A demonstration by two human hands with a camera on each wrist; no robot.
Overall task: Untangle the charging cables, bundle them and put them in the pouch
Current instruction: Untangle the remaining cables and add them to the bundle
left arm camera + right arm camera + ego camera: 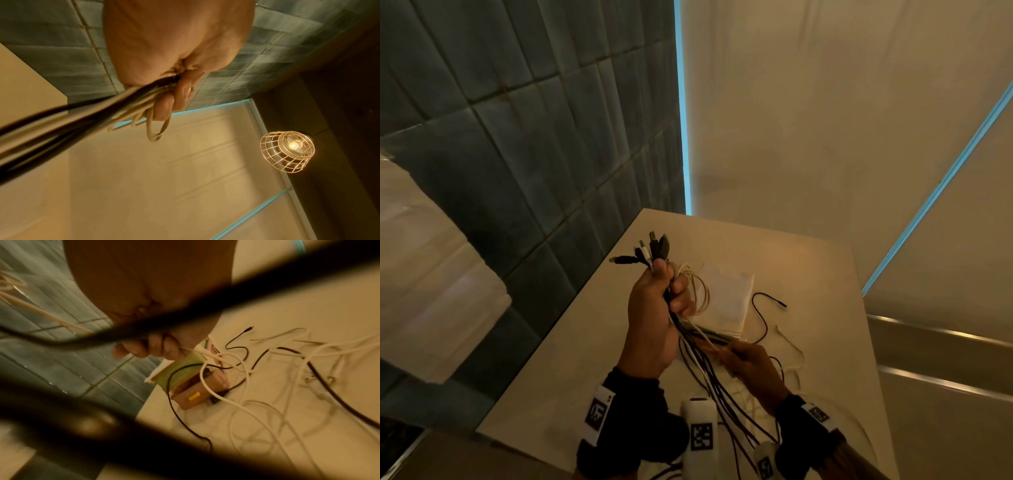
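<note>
My left hand (pixel 666 298) is raised above the table and grips a bunch of black and white charging cables (pixel 709 373). Their plug ends (pixel 652 250) stick up past my fist, and a white coil (pixel 700 291) loops beside my fingers. In the left wrist view the fingers (pixel 164 105) curl round the cable bunch (pixel 86 116). Just below, my right hand (pixel 738 353) pinches strands of the same bunch; in the right wrist view its fingers (pixel 148 347) hold a white cable (pixel 207 353). A flat white pouch (pixel 729 294) lies on the table behind both hands.
The beige table (pixel 585 359) meets a grey tiled wall (pixel 534 154) on the left. Loose black cable (pixel 762 315) and white cable (pixel 792 346) trail on the table to the right. A green and pink flat item (pixel 193 386) lies under loose cables. A wire-cage lamp (pixel 287 151) hangs overhead.
</note>
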